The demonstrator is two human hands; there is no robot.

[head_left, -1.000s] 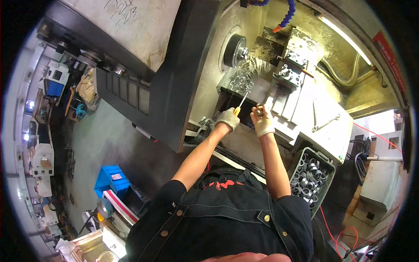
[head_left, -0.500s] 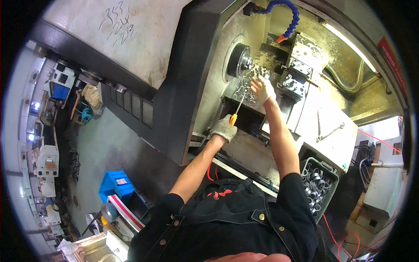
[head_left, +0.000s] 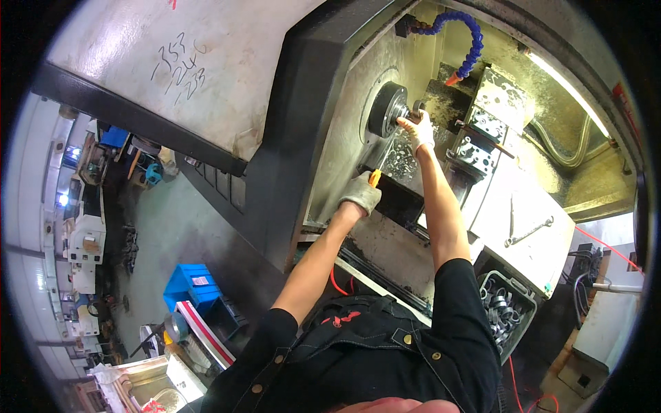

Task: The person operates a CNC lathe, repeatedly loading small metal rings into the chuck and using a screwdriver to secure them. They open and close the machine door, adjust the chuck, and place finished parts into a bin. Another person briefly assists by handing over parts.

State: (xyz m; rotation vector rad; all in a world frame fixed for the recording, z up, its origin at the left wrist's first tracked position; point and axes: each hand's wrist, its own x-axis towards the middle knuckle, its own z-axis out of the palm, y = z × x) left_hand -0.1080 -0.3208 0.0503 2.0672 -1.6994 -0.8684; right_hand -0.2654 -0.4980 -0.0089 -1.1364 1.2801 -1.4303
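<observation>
Inside the open lathe, my right hand (head_left: 417,132) reaches up to the chuck (head_left: 387,110) on the left wall. Its fingers are closed on a metal ring (head_left: 418,106) just right of the chuck's face; I cannot tell whether the ring touches the chuck. Lower and to the left, my gloved left hand (head_left: 360,194) grips a screwdriver-like tool by its yellow handle (head_left: 375,178). The tool's thin shaft barely shows against the machine.
A blue coolant hose (head_left: 475,41) with an orange nozzle curves above. Right of my right hand sits the tool block (head_left: 474,153). Wrenches (head_left: 529,233) lie on the pale cover. A bin of metal rings (head_left: 502,310) stands at right, blue crates (head_left: 193,288) at lower left.
My right hand has moved up to the chuck and closed on a ring there. My left hand has drawn the tool back, so its shaft no longer points at the chuck.
</observation>
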